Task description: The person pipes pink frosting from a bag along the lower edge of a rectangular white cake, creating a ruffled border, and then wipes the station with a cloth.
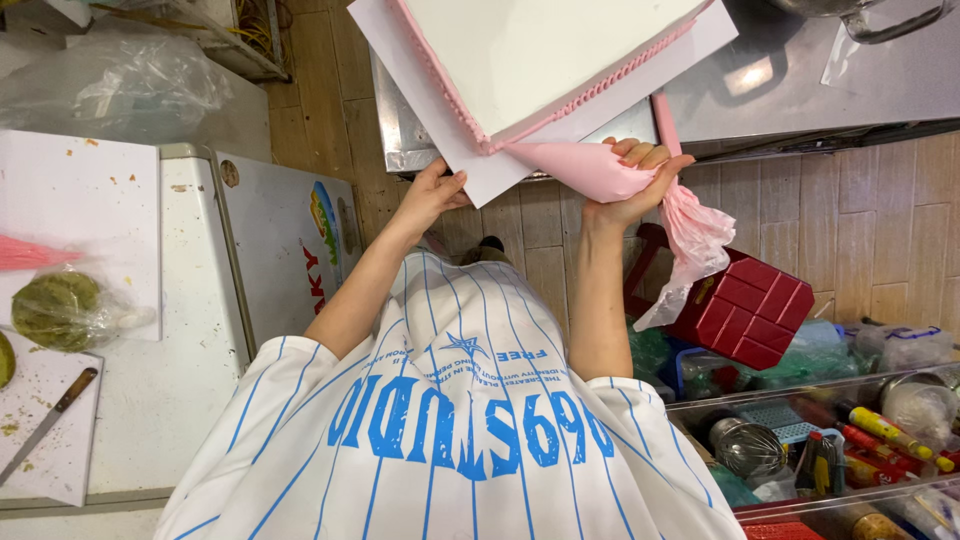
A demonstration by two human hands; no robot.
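Note:
A square white cake (530,50) with a piped pink border sits on a white board (480,175) at the edge of a steel table (800,80). My left hand (435,192) holds the board's near corner. My right hand (640,180) is closed around a pink piping bag (585,168). The bag's tip touches the cake's near edge, and its twisted plastic tail (695,240) hangs down past my wrist. My white shirt with blue stripes (450,440) fills the lower part of the view.
A white chest freezer (180,370) at left carries white cutting boards (80,200), a knife (50,420) and a green cake in plastic (60,305). A red stool (745,305) stands below the table. Clear bins of utensils (830,440) sit at lower right. The floor is wooden.

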